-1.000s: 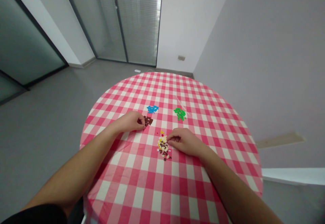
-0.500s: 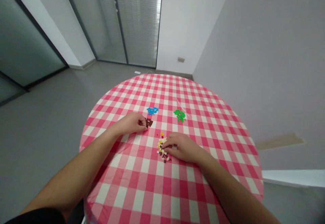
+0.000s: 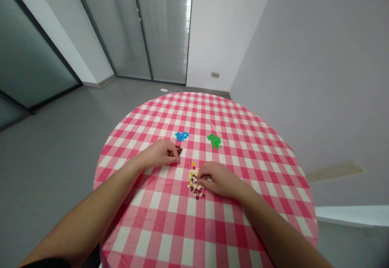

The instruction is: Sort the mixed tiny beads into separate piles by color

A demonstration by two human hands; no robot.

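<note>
The pile (image 3: 193,180) is jumbled cream, brown, yellow and red, with right hand (image 3: 219,179) and left hand (image 3: 158,153) curled, whether pinching anything I cannot tell

The person's left hand (image 3: 160,153) has slid a little to the right, its fingertips now covering more of the brown pile (image 3: 180,150) than before. The right hand (image 3: 219,179), which half a second ago reached further across the mixed pile (image 3: 193,181), has drawn back slightly to the right, exposing more pieces. The head camera's view has tipped up, so the tabletop (image 3: 170,219) sits lower.
</note>
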